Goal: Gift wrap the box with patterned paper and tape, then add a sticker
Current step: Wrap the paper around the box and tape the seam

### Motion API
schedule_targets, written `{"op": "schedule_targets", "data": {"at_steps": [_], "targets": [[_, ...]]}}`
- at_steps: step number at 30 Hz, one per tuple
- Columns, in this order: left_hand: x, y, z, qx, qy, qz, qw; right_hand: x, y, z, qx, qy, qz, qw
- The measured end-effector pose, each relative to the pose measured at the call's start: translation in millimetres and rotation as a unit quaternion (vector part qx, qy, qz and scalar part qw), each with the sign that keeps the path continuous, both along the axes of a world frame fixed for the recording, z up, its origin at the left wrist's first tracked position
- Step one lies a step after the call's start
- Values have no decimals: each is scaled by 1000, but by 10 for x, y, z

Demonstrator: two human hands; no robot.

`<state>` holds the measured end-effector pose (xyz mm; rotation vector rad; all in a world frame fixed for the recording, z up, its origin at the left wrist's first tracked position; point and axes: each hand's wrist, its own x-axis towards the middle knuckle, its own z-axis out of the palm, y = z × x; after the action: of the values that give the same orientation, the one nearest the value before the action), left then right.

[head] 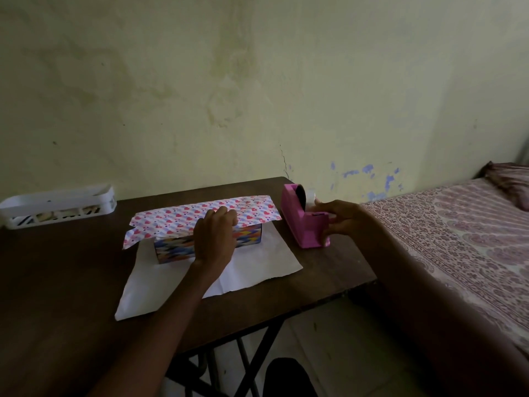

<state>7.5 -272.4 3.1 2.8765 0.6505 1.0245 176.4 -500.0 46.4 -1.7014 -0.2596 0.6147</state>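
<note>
Nearest: thin heart-patterned wrapping paper [257,267], white side up on the dark wooden table [71,282]. It will likely be light and floppy, creasing easily and tearing if yanked. Its far half is folded forward over the box top.

The small rectangular cardboard box with multicolour print [174,247] sits on the sheet, near side uncovered. It's probably light and rigid, and it may slide on the paper, so hold it from the top.

The left hand [216,236] is over the box's near top edge, fingers bent onto the folded flap, pinning it. The view is dim, so pinch or press is unclear. Best hold is the flap edge, flat against the lid.

To the right, just beside the sheet, is a pink plastic tape dispenser [297,222]. The right hand [343,220] wraps its cutter end, thumb low, fingers on top near the tape roll [310,197]. The base looks weighty and stable. Tape is sticky, so pull by the free end only.

Far left is a white plastic tray [57,204]. Far right is a patterned bed cover [458,239].
</note>
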Motion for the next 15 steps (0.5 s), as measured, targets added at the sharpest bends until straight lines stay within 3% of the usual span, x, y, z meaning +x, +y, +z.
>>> {"op": "schedule_targets", "data": {"at_steps": [15], "targets": [[8,7,-28,-9,-10,0,1000,-309,128,107,87,43,-68,993]]}}
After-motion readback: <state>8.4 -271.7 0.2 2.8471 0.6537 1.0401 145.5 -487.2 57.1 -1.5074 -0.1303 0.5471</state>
